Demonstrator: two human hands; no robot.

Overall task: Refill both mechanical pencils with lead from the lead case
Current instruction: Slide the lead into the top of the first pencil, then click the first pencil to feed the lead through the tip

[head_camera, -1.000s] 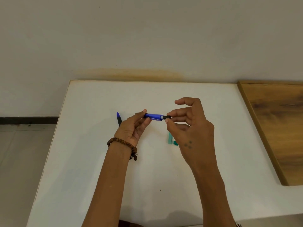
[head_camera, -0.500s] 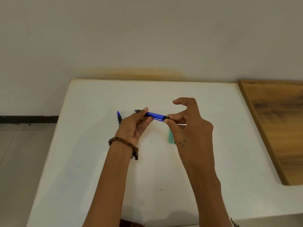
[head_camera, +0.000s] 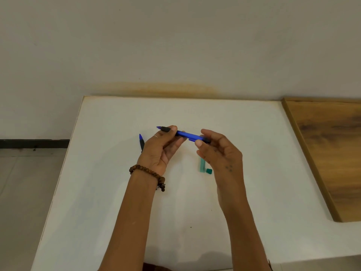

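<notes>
both hands hold a blue pencil point(head_camera: 188, 135) above the white table point(head_camera: 117, 192): left hand point(head_camera: 159, 151) gripping its tip end, right hand point(head_camera: 218, 153) pinching its back end; second pencil point(head_camera: 142, 142) lies partly hidden left, teal lead case point(head_camera: 202, 165) near right, wooden board point(head_camera: 330, 153) far right

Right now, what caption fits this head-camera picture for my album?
Both hands, left and right, hold a blue pencil above the lead case.

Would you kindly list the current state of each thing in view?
Held pencil: lifted off the table, gripped at both ends.
Second pencil: lying on the table, untouched.
Lead case: on the table, cap off beside it.
Left hand: grips the tip end.
Right hand: pinches the rear end.
</notes>
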